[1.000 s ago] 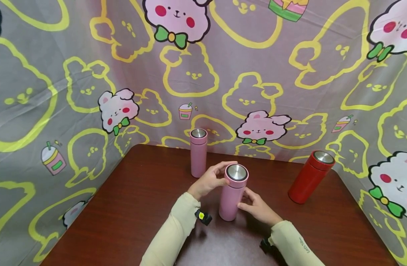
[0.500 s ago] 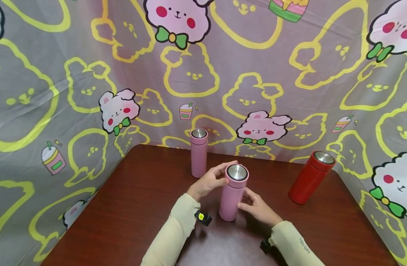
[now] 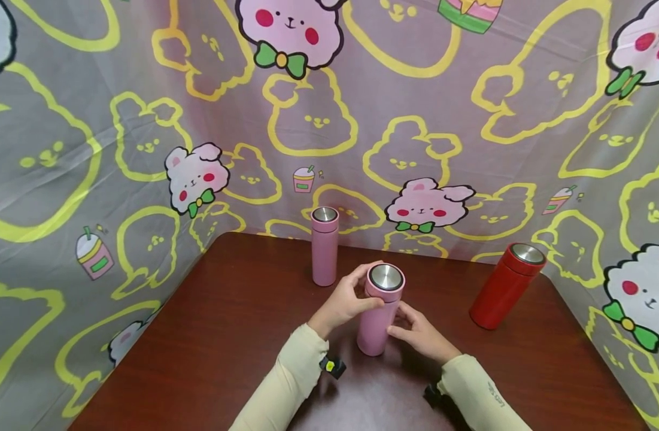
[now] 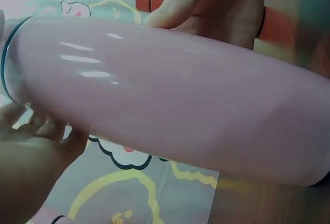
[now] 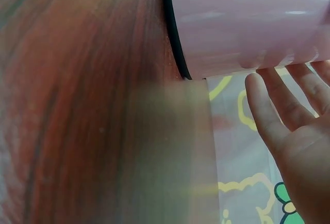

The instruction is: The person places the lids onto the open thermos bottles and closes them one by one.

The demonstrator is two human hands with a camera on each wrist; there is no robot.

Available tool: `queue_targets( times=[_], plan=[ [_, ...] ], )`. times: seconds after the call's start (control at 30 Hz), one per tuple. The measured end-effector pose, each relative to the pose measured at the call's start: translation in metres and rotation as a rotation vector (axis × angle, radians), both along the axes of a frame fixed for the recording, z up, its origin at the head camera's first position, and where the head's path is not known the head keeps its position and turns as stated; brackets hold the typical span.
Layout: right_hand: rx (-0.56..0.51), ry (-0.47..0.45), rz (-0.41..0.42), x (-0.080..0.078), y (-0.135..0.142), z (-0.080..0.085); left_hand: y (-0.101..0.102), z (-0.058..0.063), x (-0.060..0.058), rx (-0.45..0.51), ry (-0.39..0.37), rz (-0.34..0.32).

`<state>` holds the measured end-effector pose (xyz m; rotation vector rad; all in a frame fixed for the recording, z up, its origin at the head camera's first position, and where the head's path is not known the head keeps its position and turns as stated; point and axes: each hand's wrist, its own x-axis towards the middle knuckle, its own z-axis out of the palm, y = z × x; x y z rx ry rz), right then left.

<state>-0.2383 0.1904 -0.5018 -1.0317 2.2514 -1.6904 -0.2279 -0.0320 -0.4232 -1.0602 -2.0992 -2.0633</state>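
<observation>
A pink thermos with a steel-topped lid stands upright on the table, between both hands. My left hand grips it near the lid, the thumb across its front and the other fingers passing behind. Lower down, my right hand holds the body from the right, thumb on the near side, other fingers partly hidden behind. The left wrist view has the pink body with my left hand by the lid end. In the right wrist view, fingertips of my right hand touch the side above the black base ring.
Another pink thermos stands upright behind and to the left. A red thermos stands off to the right. The brown wooden table meets a cartoon-print cloth along its back and sides.
My left hand has shifted slightly, its thumb now lying further across the front, just below the lid's top. The right hand keeps its hold. The head view has shifted a little.
</observation>
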Motion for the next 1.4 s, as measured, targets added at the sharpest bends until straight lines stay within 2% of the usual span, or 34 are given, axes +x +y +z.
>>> queue_targets(
  times=[0.17,0.5,1.0,1.17,1.4],
  plan=[
    [0.005,0.022,0.024,-0.003,0.001,0.000,0.005,0.001,0.002,0.006,0.012,0.082],
    [-0.003,-0.019,0.056,-0.004,0.002,0.002,0.004,0.001,0.003,0.047,-0.064,0.084],
    [0.004,-0.021,0.075,-0.008,0.002,0.001,-0.008,0.002,-0.010,0.023,-0.068,-0.084],
    [0.017,-0.028,0.070,-0.009,0.002,0.002,-0.012,0.003,-0.014,-0.025,-0.053,-0.137],
    [0.029,-0.037,0.076,-0.008,0.002,0.002,-0.012,-0.004,-0.021,-0.038,-0.044,-0.206]
  ],
)
